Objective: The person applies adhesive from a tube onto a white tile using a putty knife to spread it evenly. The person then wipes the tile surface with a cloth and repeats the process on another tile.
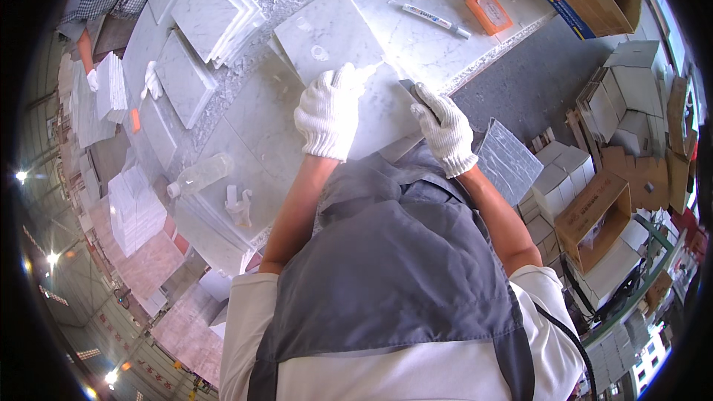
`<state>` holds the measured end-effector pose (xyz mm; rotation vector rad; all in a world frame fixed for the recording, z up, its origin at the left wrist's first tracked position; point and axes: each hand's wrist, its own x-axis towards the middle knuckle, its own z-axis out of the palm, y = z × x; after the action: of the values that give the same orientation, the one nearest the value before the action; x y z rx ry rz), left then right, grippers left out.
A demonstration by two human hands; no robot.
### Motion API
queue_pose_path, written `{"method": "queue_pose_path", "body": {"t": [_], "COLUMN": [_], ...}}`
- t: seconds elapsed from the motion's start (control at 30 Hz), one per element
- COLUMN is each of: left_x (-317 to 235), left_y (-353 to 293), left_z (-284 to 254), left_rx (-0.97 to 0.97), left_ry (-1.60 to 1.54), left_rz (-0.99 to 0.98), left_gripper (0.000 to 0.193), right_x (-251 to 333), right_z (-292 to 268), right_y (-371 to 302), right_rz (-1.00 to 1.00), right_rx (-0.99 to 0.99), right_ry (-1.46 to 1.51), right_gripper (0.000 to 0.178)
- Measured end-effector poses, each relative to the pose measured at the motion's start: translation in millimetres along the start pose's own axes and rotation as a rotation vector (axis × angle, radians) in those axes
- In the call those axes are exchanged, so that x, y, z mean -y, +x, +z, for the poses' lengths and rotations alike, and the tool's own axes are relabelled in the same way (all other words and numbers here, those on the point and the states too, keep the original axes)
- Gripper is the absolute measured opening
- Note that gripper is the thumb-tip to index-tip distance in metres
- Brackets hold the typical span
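Note:
My left hand [329, 114], in a white knit glove, is curled at the near edge of a square white marble tile [327, 33]. Its fingers close on that edge, and glare blurs their tips. A pale round mark shows on the tile's face. Just right of the tile's near corner, my right hand [444, 128], gloved the same way, pinches a small flat grey blade-like piece [408, 86]. Most of that piece is hidden in the fingers. Under both hands lies a pale marble work surface [256, 115].
A white marker [434, 21] and an orange block [489, 12] lie at the far right. Stacked tiles [215, 15] stand at the far left, near another person's gloved hand [151, 82]. A clear bottle [202, 174] lies left. Cartons [593, 219] fill the right side.

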<state>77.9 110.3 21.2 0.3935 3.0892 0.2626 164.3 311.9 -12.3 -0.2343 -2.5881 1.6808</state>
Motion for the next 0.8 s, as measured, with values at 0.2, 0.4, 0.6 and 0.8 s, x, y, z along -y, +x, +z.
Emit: {"method": "queue_pose_path", "body": {"t": [0.2, 0.4, 0.6, 0.8], "left_x": [1, 1, -3, -3], "left_y": [2, 3, 4, 4], "left_z": [7, 9, 6, 5], "left_rx": [-0.004, -0.068, -0.035, -0.092], "left_ry": [0.082, 0.118, 0.135, 0.142], "left_rz": [0.019, 0.052, 0.044, 0.067], "left_gripper": [0.026, 0.022, 0.021, 0.020], "right_x": [-10, -15, -12, -12], "right_z": [6, 9, 7, 6], "right_y": [-3, -2, -1, -1], "right_rz": [0.089, 0.027, 0.083, 0.061], "right_rx": [0.003, -0.021, 0.013, 0.016], "right_ry": [-0.023, 0.011, -0.039, -0.042], "right_gripper": [0.040, 0.040, 0.040, 0.042]}}
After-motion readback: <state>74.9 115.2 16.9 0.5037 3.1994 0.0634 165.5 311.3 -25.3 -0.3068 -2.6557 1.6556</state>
